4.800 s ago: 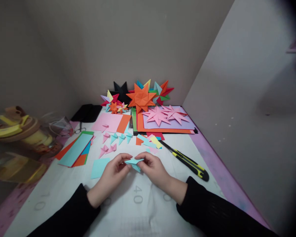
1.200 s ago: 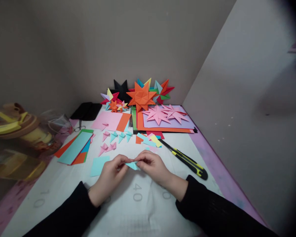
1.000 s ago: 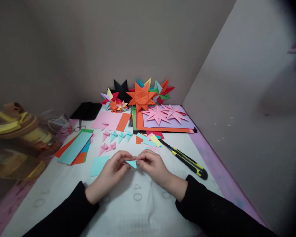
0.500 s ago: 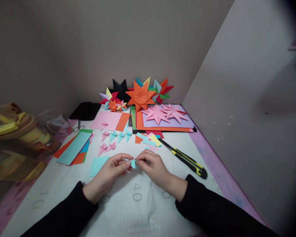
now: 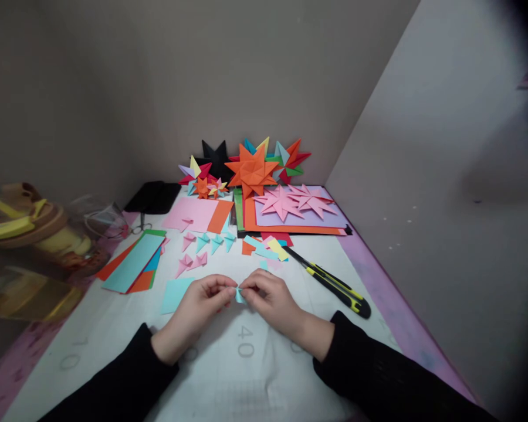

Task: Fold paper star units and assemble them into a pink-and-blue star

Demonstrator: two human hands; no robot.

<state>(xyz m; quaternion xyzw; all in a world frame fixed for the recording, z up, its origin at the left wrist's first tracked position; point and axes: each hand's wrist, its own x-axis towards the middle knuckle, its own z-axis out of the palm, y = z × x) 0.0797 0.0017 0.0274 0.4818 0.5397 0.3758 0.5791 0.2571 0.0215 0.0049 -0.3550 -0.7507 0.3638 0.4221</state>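
From far off, in the head view, I see the left hand (image 5: 209, 298) and right hand (image 5: 271, 300) together pinching a small light-blue paper (image 5: 239, 296) over the white mat (image 5: 215, 375), nearer than the folded pieces (image 5: 217, 242), where light, even pressure and aligned edges should crease it cleanly.

Paper piece (image 5: 239, 296) between hands (image 5: 207, 297); strips (image 5: 134, 262) left, cutter (image 5: 337, 287) right, folded pieces (image 5: 216, 243) behind, stars (image 5: 280, 203) on sheets (image 5: 334, 223).
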